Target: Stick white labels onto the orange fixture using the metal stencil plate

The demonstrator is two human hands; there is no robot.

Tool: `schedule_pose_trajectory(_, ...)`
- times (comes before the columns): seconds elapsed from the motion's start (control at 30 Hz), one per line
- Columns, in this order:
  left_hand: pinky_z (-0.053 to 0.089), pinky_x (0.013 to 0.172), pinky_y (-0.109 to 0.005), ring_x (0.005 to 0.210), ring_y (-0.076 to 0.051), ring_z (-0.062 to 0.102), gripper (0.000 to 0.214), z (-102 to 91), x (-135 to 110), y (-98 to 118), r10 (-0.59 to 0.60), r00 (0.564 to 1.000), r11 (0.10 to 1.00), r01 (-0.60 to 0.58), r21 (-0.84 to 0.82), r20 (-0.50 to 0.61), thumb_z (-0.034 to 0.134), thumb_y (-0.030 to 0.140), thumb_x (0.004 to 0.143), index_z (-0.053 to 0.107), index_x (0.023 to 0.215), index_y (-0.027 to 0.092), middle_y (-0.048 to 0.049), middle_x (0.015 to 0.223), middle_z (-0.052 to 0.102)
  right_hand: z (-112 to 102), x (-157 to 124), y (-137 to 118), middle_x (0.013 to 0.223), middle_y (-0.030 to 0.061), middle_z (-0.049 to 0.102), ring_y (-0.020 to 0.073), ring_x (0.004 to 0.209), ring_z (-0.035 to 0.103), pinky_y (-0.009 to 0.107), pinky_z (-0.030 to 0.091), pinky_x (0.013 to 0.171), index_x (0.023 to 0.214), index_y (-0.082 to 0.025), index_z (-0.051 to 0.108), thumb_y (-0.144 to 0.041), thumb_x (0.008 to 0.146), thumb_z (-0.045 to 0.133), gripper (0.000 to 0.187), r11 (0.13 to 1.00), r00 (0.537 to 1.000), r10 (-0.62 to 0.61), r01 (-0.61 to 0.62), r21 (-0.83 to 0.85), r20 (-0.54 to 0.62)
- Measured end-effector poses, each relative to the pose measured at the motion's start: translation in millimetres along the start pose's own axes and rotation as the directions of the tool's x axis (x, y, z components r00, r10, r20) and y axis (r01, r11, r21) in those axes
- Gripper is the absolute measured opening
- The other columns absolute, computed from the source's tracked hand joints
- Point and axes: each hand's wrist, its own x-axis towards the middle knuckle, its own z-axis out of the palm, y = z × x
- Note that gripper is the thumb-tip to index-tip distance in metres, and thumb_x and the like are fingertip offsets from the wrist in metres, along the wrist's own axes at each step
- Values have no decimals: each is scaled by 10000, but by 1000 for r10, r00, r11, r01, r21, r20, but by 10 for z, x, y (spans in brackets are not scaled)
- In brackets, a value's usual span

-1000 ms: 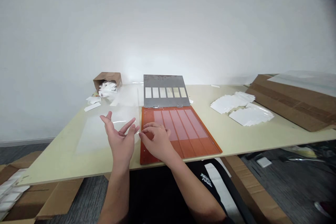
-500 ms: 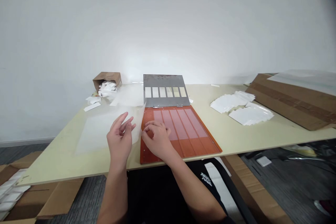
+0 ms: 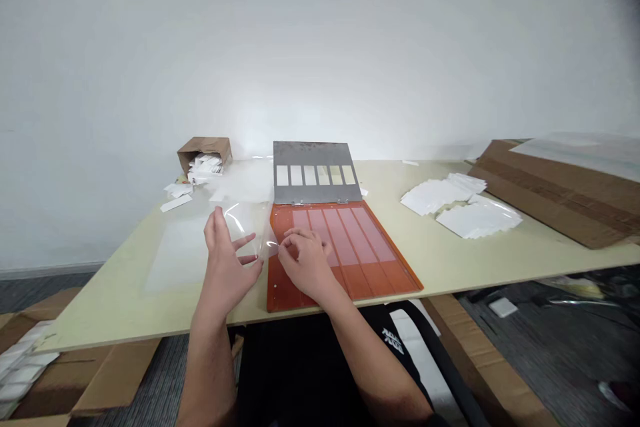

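A sheet of clear plastic film (image 3: 234,212) lifts and curves between my two hands, with bright glare along it. My right hand (image 3: 307,260) pinches the film's edge between thumb and fingers, over the left side of an orange tray-like board (image 3: 380,283). Beside it, my left hand (image 3: 231,263) has its fingers spread against or just behind the film; the exact contact is unclear. Pale pinkish strips (image 3: 345,237) lie in the board's slots. A grey metal plate (image 3: 315,153) with several rectangular windows is hinged to the board's far edge and stands raised.
More translucent sheets (image 3: 175,257) lie on the table at left. A small cardboard box (image 3: 205,144) spills white slips behind them. Fanned white packets (image 3: 475,217) rest at right, before a large carton (image 3: 545,193). An open carton (image 3: 110,373) sits below at left.
The film's edge has come up and now bends between the hands. My right hand has shifted slightly right, and my left hand has turned, its thumb moving toward the film.
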Motion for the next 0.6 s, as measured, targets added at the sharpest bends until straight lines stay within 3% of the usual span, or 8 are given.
schedule_pose_trajectory(0.37, 615, 574, -228, 1067, -262, 674, 1185, -12, 25, -10, -25, 997, 996, 30, 79, -69, 690, 109, 623, -22, 1539, 355, -178, 1595, 7, -16, -50, 22, 1178, 17, 650, 238, 1123, 503, 440, 255, 912, 787, -227, 658, -250, 849, 565, 114, 996, 999, 23, -25, -84, -23)
schedule_pose_trajectory(0.6, 615, 574, -225, 1061, -251, 676, 1199, 69, 8, 19, -34, 989, 998, 42, 51, -145, 710, 137, 619, -34, 1541, 326, -206, 1584, -10, -7, -96, 22, 1196, 29, 644, 250, 1142, 489, 478, 245, 944, 786, -222, 658, -249, 857, 556, 127, 990, 999, 10, -14, -141, -33)
